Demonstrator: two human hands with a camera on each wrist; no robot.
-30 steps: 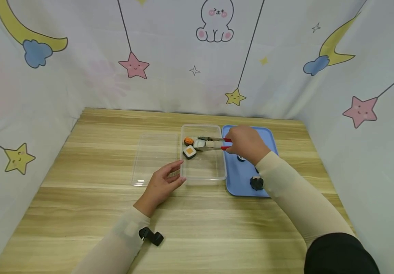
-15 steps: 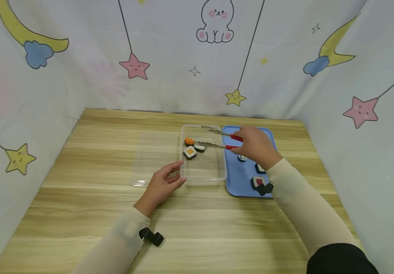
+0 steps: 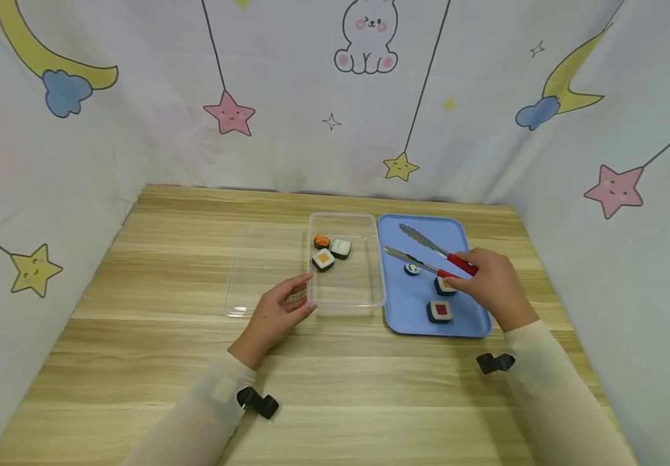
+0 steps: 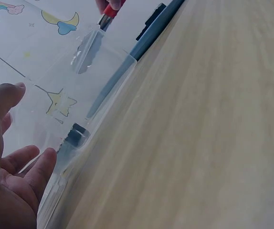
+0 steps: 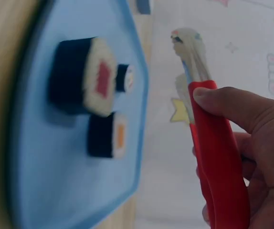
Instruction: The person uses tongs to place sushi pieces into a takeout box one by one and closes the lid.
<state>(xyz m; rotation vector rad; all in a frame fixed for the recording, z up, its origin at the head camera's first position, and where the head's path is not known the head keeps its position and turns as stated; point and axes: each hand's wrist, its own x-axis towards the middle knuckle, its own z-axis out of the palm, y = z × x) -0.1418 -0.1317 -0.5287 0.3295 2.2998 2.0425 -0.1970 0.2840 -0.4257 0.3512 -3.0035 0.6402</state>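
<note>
My right hand (image 3: 499, 285) grips red-handled tongs (image 3: 461, 263) above the blue tray (image 3: 399, 317). The tong arms are spread, with nothing between their tips. On the tray sit a small round sushi roll (image 3: 412, 268), a roll with an orange centre (image 3: 444, 287), partly behind the tongs, and a square roll with a red centre (image 3: 440, 311), also large in the right wrist view. My left hand (image 3: 273, 317) rests its extended fingers against the left wall of a clear plastic box (image 3: 349, 305). Inside it lie an orange-topped sushi (image 3: 322, 241), a white-topped one (image 3: 341, 248) and a yellow-centred square roll (image 3: 323, 259).
A clear lid (image 3: 265, 272) lies flat on the wooden table (image 3: 335, 388), left of the box. The tray stands close against the box's right side. A printed curtain (image 3: 288, 142) hangs behind the table and along both sides.
The tongs have spread and let go of the white-topped sushi in the box. My right hand has drawn them right and toward me, over the tray. My left hand has stayed in place.
</note>
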